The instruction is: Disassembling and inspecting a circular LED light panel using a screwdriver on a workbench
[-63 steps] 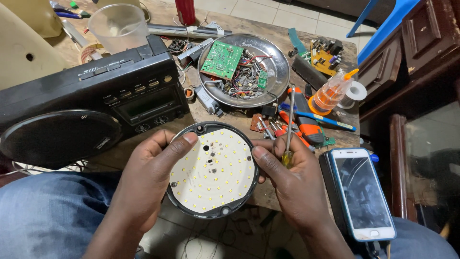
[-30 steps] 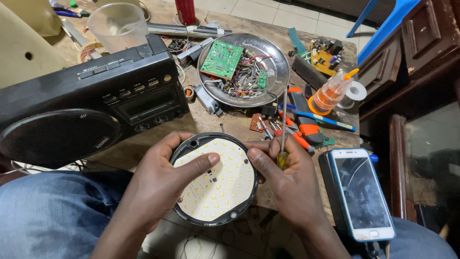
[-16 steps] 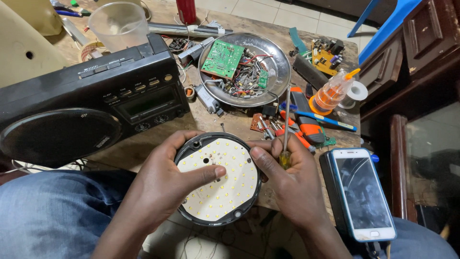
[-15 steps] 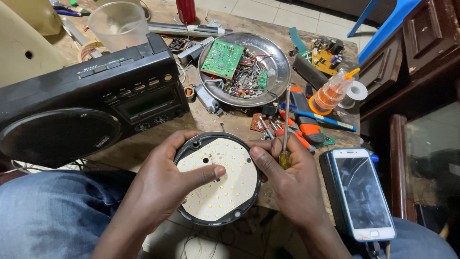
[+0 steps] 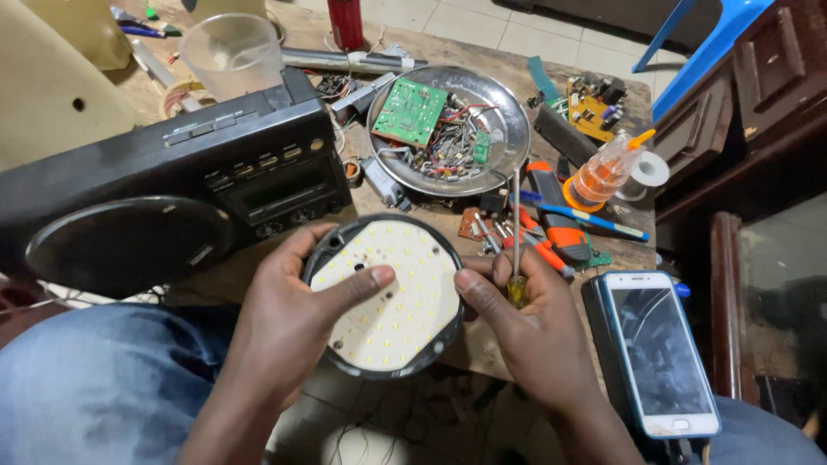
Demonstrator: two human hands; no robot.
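Clearly the round LED lamp (image 5: 385, 295) sits over the near edge of the tabletop (image 5: 482, 56), cupped by both hands. The left hand (image 5: 289, 314) curls round its black rim, thumb pressed on the white, dotted board. The right hand (image 5: 534, 331) steadies the rim while pinching a yellow-handled screwdriver (image 5: 516, 245), its thin steel shaft upright. A slip could let that shaft scratch the board, or let the lamp drop off the edge.
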